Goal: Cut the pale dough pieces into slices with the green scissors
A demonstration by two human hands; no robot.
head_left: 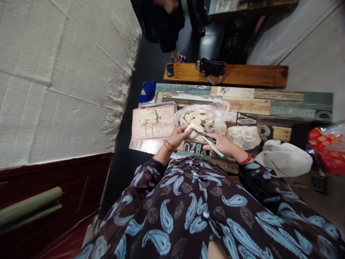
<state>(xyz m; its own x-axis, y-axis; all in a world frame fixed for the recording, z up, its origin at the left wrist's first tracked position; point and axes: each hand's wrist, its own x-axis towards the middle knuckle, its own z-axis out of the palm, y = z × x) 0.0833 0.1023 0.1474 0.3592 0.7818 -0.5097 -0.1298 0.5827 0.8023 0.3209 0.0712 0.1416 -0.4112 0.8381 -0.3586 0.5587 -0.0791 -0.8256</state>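
My left hand (178,136), with a bracelet on its wrist, is closed on a pale, oval dough-like piece (196,124). In my right hand (221,143) is a pair of scissors (215,147) with pale green handles; its blades reach the piece by my left fingers, and I cannot tell whether they cut into it. Just beyond both hands, an opened clear plastic bag (222,111) holds many more such whitish pieces (201,117). To the left, several pale pieces (151,118) lie on a printed paper sheet (138,126) with a red-striped border, over a metal tray (175,104).
A tied white bag (244,137), a white cap (285,158) and a red package (329,147) lie to the right on the patterned table (287,111). A blue cloth (148,90) is at the far left corner. Behind, a bench (250,75) bears a phone (170,70) and handbag (211,67); people stand beyond.
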